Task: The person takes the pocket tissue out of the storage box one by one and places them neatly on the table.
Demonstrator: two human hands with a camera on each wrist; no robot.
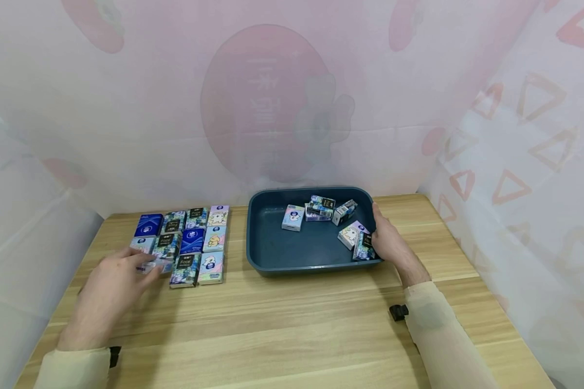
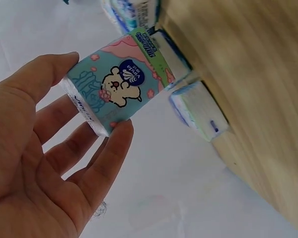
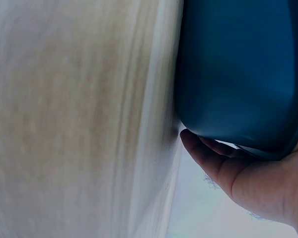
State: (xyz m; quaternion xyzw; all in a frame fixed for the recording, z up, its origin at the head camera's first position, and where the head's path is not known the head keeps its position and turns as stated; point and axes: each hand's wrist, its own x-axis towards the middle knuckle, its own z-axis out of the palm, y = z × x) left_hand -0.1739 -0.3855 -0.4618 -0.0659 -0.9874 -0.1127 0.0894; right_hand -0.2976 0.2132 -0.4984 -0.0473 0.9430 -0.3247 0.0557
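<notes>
My left hand (image 1: 114, 283) holds a small tissue pack (image 2: 121, 82) with a white puppy print, pinched between thumb and fingertips. In the head view this pack is blurred, at the near left corner of several tissue packs laid in rows, among them a blue pack (image 1: 192, 241) and a dark floral pack (image 1: 185, 269). My right hand (image 1: 391, 240) rests against the outer right wall of a dark blue plastic basin (image 1: 277, 254), fingers beneath its rim in the right wrist view. Loose tissue packs lie inside, including a light blue one (image 1: 292, 218) and a floral one (image 1: 364, 247).
Both the rows and the basin stand on a wooden table (image 1: 272, 329), near its back edge. A pale printed cloth (image 1: 409, 108) hangs behind and along both sides. A strip of bare wood separates the rows from the basin.
</notes>
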